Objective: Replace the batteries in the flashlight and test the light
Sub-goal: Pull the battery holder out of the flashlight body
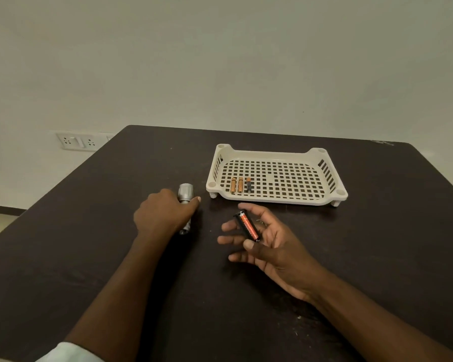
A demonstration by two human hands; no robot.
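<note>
left hand point(165, 212) grips the flashlight point(185, 195) beside the tray point(322, 202); right hand point(262, 239) pinches the battery holder point(247, 226). light, rigid, probably slippery; hold its ends.

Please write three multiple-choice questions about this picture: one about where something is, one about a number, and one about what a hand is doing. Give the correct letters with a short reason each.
1. Where do the loose batteries lie?
A. in the left part of the white tray
B. on the table beside the tray
C. on the wall socket

2. How many batteries lie in the tray?
A. one
B. three
C. six

3. What does the right hand hold?
A. nothing
B. the tray
C. a black and orange battery holder

Answers: 1 A, they rest on the tray's grid near its left end. 2 B, two orange and one dark are visible. 3 C, thumb and fingers pinch it, while the left hand grips the flashlight.
</note>
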